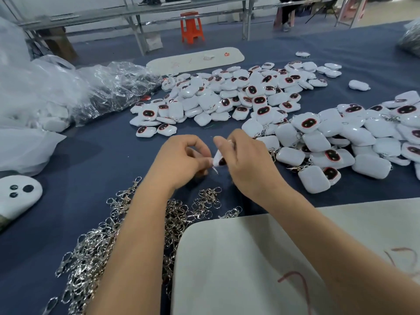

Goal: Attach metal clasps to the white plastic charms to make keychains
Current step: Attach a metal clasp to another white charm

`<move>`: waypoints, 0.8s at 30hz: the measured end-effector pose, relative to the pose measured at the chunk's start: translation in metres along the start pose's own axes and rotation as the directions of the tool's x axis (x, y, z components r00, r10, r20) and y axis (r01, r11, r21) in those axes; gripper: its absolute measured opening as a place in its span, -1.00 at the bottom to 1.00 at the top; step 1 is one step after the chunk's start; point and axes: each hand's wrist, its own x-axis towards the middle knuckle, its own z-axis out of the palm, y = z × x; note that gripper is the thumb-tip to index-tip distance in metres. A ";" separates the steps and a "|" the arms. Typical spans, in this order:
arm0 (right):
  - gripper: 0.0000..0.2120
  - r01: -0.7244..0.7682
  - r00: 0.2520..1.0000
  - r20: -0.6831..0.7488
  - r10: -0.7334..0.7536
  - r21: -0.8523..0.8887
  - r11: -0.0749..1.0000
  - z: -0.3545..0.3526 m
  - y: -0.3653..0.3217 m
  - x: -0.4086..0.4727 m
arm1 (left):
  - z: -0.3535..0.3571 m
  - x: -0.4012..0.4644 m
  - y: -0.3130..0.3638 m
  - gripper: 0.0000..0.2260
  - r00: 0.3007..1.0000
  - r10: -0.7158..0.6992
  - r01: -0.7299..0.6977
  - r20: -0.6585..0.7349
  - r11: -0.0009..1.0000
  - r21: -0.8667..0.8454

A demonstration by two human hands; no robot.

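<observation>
Workshop: long steel benches and an orange stool (pixel 191 27) stand behind our blue-covered desk (pixel 109 153).
Charm: we hold one white charm (pixel 217 158) in the air just above the desk, between both hands, its dark face part hidden by fingers.
Right hand (pixel 246 163): its grip is curled round the charm, thumb on top, pinching the body.
Left hand (pixel 181 160): its grip pinches something small at the charm's lower corner; a thin bit of metal, the clasp (pixel 215 170), shows just below the fingers, though we cannot tell whether it is hooked on yet.
Loose clasps (pixel 95 242): a tangled silvery heap lies near us, under and beside the left forearm.
Bare charms (pixel 227 96): a wide pile sits farther back, centre.
Finished pile (pixel 336 142): charms to the right seem to carry clasps already, so we judge the job well along but far from over.
Handling: we reckon the charm is light, hard and glossy, so likely to slip; best held flat by its broad sides, leaving the small corner loop free.
Clasp handling: stiff, springy metal, small and fiddly, and prone to snag its neighbours; we would take it by the body and lift one clear of the heap.
Also: clear plastic bags (pixel 68 94) at left, a white board (pixel 272 258) at our near right.
</observation>
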 end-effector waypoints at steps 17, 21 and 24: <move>-0.96 -0.119 0.989 0.132 0.059 0.511 0.852 -0.012 0.027 -0.011 | 0.031 -0.002 0.006 -0.86 0.996 -0.062 0.020 -0.064 0.852 -0.523; -0.87 -0.151 0.989 0.085 0.125 0.541 0.827 -0.013 0.027 -0.009 | 0.031 -0.004 0.008 -0.88 0.997 -0.071 0.035 -0.033 0.779 -0.626; -0.84 -0.192 0.981 0.113 0.156 0.581 0.791 -0.014 0.025 -0.007 | 0.028 -0.004 0.009 -0.82 0.999 0.030 -0.040 -0.026 0.792 -0.610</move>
